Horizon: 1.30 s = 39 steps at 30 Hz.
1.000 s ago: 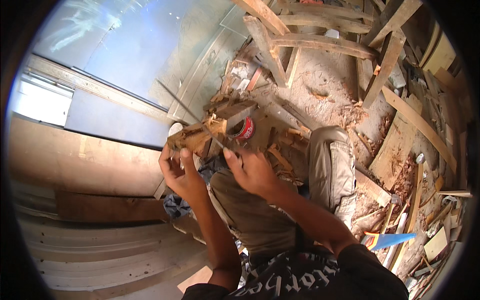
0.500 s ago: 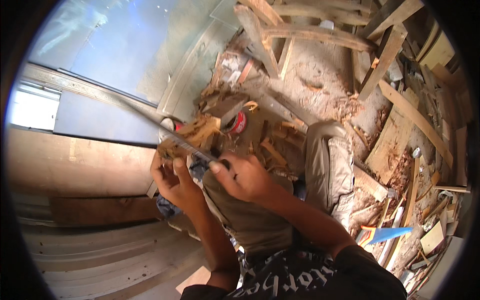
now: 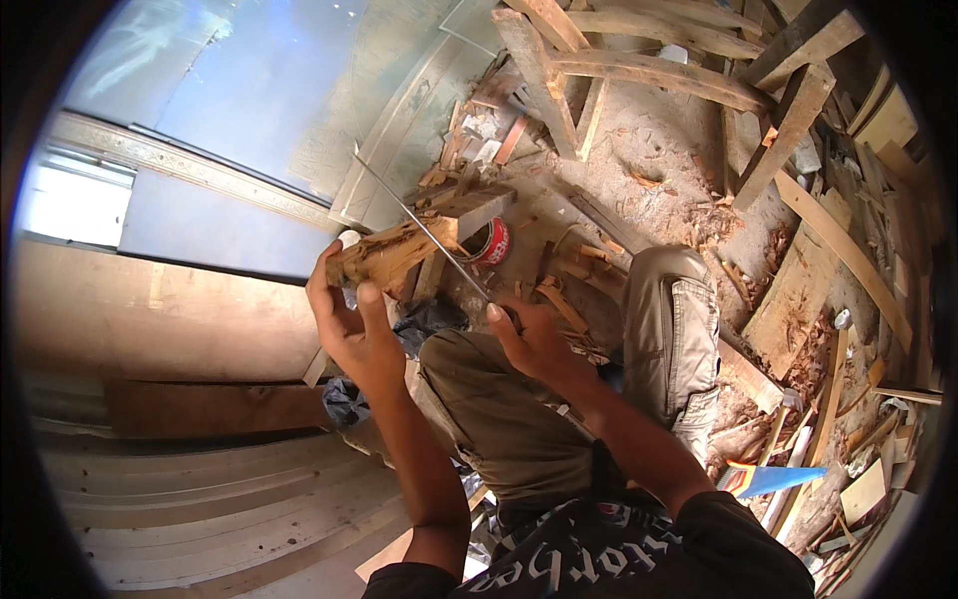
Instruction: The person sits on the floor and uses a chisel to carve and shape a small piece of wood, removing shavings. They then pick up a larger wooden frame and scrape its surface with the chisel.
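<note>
A rough, chipped block of wood (image 3: pixel 391 262) is tilted in front of me, its left end gripped by my left hand (image 3: pixel 364 329). My fingers go behind the wood and the thumb stands up on the near side. In my right hand (image 3: pixel 542 339) I hold a long-bladed knife (image 3: pixel 404 210) by its handle, fingers closed round it. Its thin blade slants up and leftward, crossing in front of the block's right end. Whether blade and wood touch, I cannot tell. Just beyond them is a red can (image 3: pixel 495 242).
Wood scraps and shavings (image 3: pixel 574 299) litter the ground beyond my knees. A rough timber frame (image 3: pixel 659 75) stands at far right, with piled boards (image 3: pixel 883 250) beside it. A blue-bladed saw (image 3: pixel 783 478) lies at lower right. Sheet panels (image 3: pixel 190 324) line the left.
My right hand has drawn back to the right with the knife. The blade, formerly lying across the wood toward the left, now points more steeply upward. My left hand still grips the block.
</note>
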### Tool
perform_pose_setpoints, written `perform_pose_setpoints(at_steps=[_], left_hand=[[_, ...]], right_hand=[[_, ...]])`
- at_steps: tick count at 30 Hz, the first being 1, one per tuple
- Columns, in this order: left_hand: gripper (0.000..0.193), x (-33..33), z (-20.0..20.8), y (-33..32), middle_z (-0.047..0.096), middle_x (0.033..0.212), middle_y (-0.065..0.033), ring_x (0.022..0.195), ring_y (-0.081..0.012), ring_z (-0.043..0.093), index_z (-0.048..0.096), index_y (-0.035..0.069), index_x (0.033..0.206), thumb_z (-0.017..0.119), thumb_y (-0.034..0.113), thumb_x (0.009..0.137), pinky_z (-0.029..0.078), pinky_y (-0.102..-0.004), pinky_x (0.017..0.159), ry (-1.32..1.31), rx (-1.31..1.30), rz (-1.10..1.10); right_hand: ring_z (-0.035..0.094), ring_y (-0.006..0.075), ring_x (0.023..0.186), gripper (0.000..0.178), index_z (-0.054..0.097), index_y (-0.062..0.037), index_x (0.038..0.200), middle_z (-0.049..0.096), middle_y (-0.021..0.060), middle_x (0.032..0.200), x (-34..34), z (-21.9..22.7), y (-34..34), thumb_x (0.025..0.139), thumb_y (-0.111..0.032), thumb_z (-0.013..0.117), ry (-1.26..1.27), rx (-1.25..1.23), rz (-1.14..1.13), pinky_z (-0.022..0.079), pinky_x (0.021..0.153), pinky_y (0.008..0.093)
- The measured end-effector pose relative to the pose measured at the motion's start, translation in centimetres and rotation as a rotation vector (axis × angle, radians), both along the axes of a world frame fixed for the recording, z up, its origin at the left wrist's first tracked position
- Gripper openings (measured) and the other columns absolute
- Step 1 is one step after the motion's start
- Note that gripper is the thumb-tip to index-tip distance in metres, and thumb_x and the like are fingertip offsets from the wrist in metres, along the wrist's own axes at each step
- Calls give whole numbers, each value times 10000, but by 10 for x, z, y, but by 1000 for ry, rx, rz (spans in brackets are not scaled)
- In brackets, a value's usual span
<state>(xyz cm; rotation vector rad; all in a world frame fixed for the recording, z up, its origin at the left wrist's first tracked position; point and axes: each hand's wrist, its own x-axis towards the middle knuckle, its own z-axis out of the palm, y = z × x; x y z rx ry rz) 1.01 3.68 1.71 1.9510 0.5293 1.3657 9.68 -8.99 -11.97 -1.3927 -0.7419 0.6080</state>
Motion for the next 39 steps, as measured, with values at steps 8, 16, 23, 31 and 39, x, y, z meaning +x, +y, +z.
perform_pose_setpoints(at_steps=[8, 16, 23, 31, 39], left_hand=[[501, 36, 9, -9, 642, 1021, -92, 921, -147, 624, 575, -39, 1254, 798, 5, 807, 541, -265, 795, -135, -139, -48], [454, 45, 17, -23, 614, 1005, -78, 880, -162, 620, 635, -35, 1164, 841, 6, 761, 541, -269, 746, 49, 5, 134], [472, 44, 23, -19, 601, 1022, -115, 890, -215, 631, 593, -40, 1268, 775, 66, 845, 546, -307, 770, 176, 160, 144], [412, 17, 23, -3, 637, 1232, -167, 1057, -223, 651, 590, 4, 1281, 703, 23, 885, 548, -314, 850, 304, 227, -270], [333, 22, 38, -44, 685, 1074, -123, 959, -152, 650, 604, -69, 1213, 693, -4, 899, 529, -263, 805, 62, -16, -136]], right_hand=[[604, 107, 538, 381, 646, 17, 966, 657, 78, 691, -4, -6, -5, 1025, -335, 511, 16, 130, -118, 479, 499, 279], [621, 166, 533, 400, 640, 24, 924, 603, 75, 584, 4, 17, -19, 1019, -346, 520, 115, 136, -25, 486, 534, 330], [514, 187, 591, 418, 580, 2, 856, 524, 80, 619, -5, 9, -15, 1053, -338, 438, 158, 122, 3, 433, 605, 368], [421, 86, 450, 493, 526, -45, 828, 438, -8, 551, -11, -3, -5, 1089, -411, 322, 151, 210, -33, 368, 446, 278], [446, 66, 478, 405, 529, -35, 802, 482, -2, 551, 1, 57, -37, 1078, -297, 392, 212, 365, -94, 364, 466, 258]])
